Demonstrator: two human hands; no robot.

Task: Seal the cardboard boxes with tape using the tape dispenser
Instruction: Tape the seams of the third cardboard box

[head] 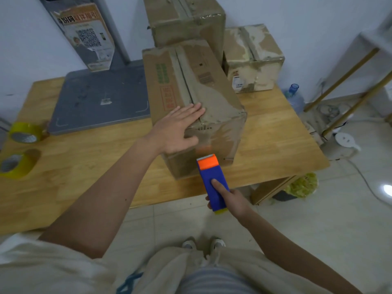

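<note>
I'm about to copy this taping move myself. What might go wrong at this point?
1. The left hand lies flat on the box right over the seam, so the toothed blade of the tape dispenser could catch the fingers on its way up.
2. The box stands near the table edge; a hard push might shift it.
3. The right hand holds the dispenser by its rear end only, so it may wobble and lay tape crooked.

A packing room, this: worn cardboard boxes (195,98) stacked on a wooden surface (84,166), tape rolls (25,132) alongside.
</note>
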